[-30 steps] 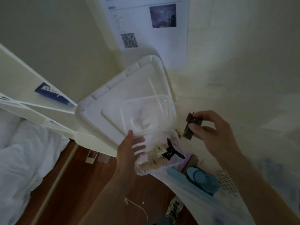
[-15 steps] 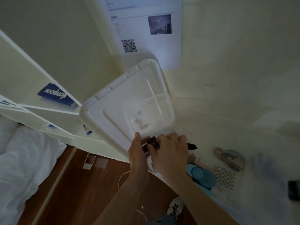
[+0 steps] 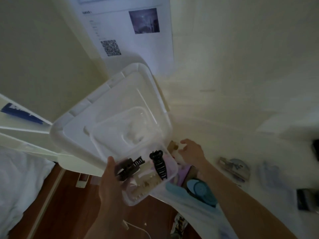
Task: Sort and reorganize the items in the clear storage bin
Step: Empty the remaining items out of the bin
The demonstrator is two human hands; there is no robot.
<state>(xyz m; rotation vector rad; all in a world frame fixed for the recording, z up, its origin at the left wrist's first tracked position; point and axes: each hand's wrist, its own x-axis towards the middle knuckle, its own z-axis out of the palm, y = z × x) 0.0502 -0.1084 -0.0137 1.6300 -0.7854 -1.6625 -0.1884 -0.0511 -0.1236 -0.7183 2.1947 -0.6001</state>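
My left hand (image 3: 110,183) grips a small clear container (image 3: 170,175) by its near-left corner. Inside it lie a black hair claw clip (image 3: 159,163), a dark brown clip (image 3: 129,168) and several beige clips (image 3: 148,184). My right hand (image 3: 191,150) reaches to the right of the container, into the clear storage bin (image 3: 198,214). Its fingertips curl at a pale item (image 3: 183,145) beside a brown piece (image 3: 173,144); blur hides whether they hold it. A blue round item (image 3: 201,188) and a lilac piece (image 3: 185,173) lie in the bin.
The bin's white lid (image 3: 96,118) leans upright behind the container against the wall. A sheet with a QR code (image 3: 111,48) hangs above. Small metallic and dark items (image 3: 234,168) lie at the right. White bedding (image 3: 19,178) is at left, with wooden floor (image 3: 69,204) below.
My right hand put the dark brown clip into the small container, then moved right into the bin. My left hand has kept hold of the container.
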